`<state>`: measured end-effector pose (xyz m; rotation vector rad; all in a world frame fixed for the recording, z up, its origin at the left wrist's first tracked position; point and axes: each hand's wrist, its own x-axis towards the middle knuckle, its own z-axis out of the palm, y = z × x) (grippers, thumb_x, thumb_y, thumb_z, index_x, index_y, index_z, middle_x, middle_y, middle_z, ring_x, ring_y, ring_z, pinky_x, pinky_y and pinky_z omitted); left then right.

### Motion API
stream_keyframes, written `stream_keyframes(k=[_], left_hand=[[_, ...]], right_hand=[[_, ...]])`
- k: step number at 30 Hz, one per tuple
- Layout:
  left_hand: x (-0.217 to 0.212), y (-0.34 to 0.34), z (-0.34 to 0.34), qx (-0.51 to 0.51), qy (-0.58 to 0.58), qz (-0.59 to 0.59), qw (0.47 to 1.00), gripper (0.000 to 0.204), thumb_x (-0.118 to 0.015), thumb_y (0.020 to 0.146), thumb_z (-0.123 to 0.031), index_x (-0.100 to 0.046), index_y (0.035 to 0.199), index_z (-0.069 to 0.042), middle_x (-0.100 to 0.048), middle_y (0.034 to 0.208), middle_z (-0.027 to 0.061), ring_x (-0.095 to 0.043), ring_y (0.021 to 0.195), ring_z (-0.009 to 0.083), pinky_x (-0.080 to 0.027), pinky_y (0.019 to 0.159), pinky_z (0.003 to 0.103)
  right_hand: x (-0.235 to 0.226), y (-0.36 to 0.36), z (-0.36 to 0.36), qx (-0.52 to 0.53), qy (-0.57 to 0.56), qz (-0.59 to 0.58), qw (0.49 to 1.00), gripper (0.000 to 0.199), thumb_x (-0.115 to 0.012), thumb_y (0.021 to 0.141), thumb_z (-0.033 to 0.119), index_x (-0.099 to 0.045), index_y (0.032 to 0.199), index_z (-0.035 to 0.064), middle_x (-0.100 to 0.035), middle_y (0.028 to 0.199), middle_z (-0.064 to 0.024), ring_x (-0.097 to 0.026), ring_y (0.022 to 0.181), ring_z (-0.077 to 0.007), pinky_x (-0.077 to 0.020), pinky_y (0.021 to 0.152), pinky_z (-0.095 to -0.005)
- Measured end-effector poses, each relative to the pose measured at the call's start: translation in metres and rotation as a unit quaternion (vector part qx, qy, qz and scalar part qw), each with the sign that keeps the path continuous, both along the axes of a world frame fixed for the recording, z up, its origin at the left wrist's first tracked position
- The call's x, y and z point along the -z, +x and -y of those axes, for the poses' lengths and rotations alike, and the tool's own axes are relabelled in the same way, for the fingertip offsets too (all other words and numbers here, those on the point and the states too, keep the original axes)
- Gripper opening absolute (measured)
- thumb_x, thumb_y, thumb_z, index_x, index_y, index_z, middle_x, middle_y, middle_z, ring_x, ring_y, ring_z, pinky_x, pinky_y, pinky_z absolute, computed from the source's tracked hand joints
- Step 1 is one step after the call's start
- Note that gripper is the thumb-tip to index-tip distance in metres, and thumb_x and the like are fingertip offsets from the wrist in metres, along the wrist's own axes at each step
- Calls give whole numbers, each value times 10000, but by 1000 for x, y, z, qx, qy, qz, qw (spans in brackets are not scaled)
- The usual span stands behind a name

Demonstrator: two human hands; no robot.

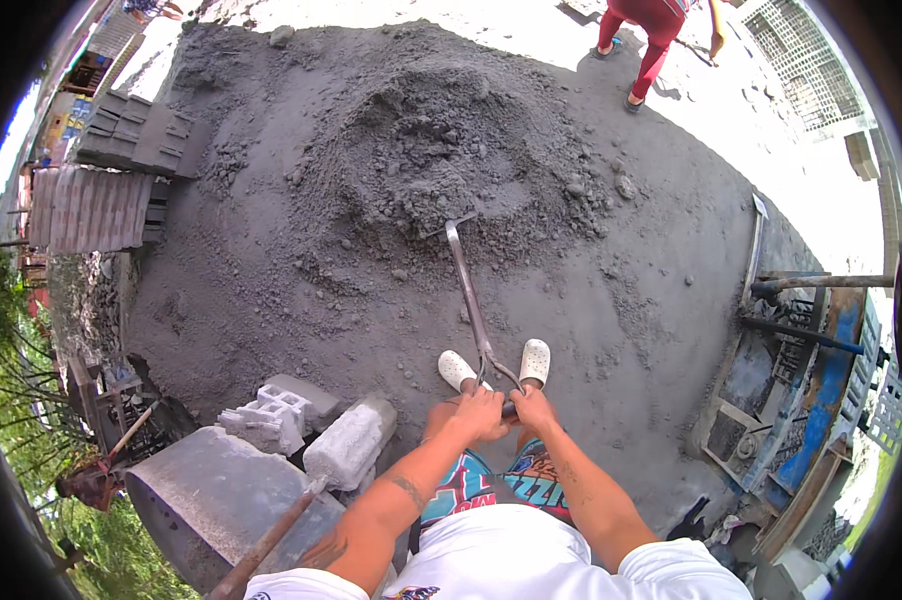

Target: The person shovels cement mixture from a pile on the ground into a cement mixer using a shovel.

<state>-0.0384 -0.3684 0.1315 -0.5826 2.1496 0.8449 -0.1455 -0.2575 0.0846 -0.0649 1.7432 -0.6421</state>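
A long-shafted shovel [469, 290] runs straight out in front of me, its blade end sunk in the near side of a heap of grey sandy mix [441, 150]. The blade itself is mostly hidden by the loose material. Both my hands close round the forked D-shaped handle, side by side in front of my thighs. My left hand [483, 414] wraps the left part of the grip, and my right hand [533, 408] wraps the right part. My white clogs [535, 362] stand on either side of the shaft.
A grey metal drum [211, 480], a wooden pole [271, 535] and broken concrete blocks [281, 415] lie at my left. Stacked blocks [136, 135] stand far left. A metal machine frame [801, 390] is at the right. Another person in red trousers [651, 40] stands beyond the heap.
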Motion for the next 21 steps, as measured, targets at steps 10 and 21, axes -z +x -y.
stream_keyframes(k=[10, 21], left_hand=[[49, -122, 44, -331, 354, -128, 865, 345, -611, 883, -343, -641, 975, -13, -661, 909, 102, -616, 863, 184, -471, 768, 335], [296, -137, 159, -744, 378, 138, 533, 273, -666, 888, -318, -546, 945, -79, -575, 764, 52, -609, 655, 193, -531, 577, 340]], right_hand=[[-16, -92, -96, 644, -32, 114, 755, 268, -502, 885, 326, -490, 836, 63, -579, 688, -103, -548, 544, -209, -477, 515, -349], [-66, 15, 36, 691, 134, -125, 699, 265, -462, 957, 253, -415, 790, 53, -435, 527, -59, -414, 389, -161, -402, 378, -306]])
